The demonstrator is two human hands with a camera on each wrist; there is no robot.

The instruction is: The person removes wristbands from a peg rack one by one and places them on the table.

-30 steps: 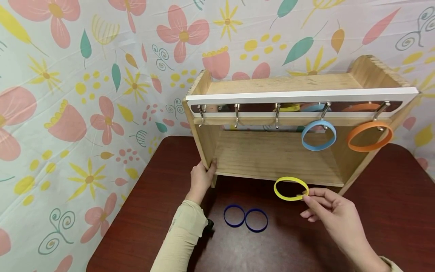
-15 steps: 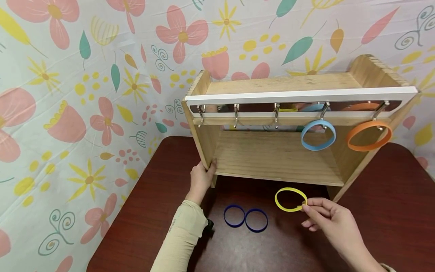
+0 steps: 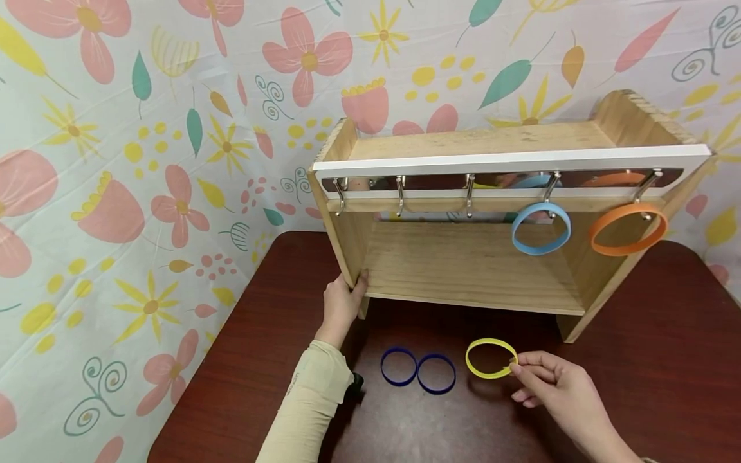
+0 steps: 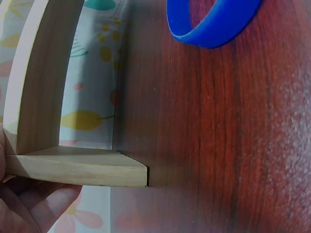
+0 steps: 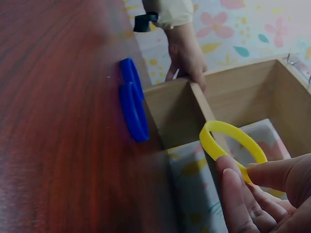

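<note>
My right hand (image 3: 558, 389) pinches the right edge of a yellow wristband (image 3: 491, 375) between thumb and fingers, low in front of the shelf. In the right wrist view the yellow wristband (image 5: 209, 141) is tilted, with the thumb and fingertips on its near edge. My left hand (image 3: 341, 305) grips the lower left side of the wooden shelf (image 3: 471, 270); in the left wrist view its fingers (image 4: 51, 206) are partly hidden behind the wood. Two dark blue wristbands (image 3: 383, 370) lie side by side on the table, left of the yellow one.
Metal hooks (image 3: 399, 196) line the shelf's white front rail (image 3: 428, 167). A light blue wristband (image 3: 515, 241) and an orange wristband (image 3: 628, 249) hang from the two right hooks. The dark red table (image 3: 260, 321) meets a floral cloth (image 3: 173, 128) behind.
My right hand has lowered the yellow wristband toward the table, away from the shelf's bottom edge. The left hand keeps its place on the shelf.
</note>
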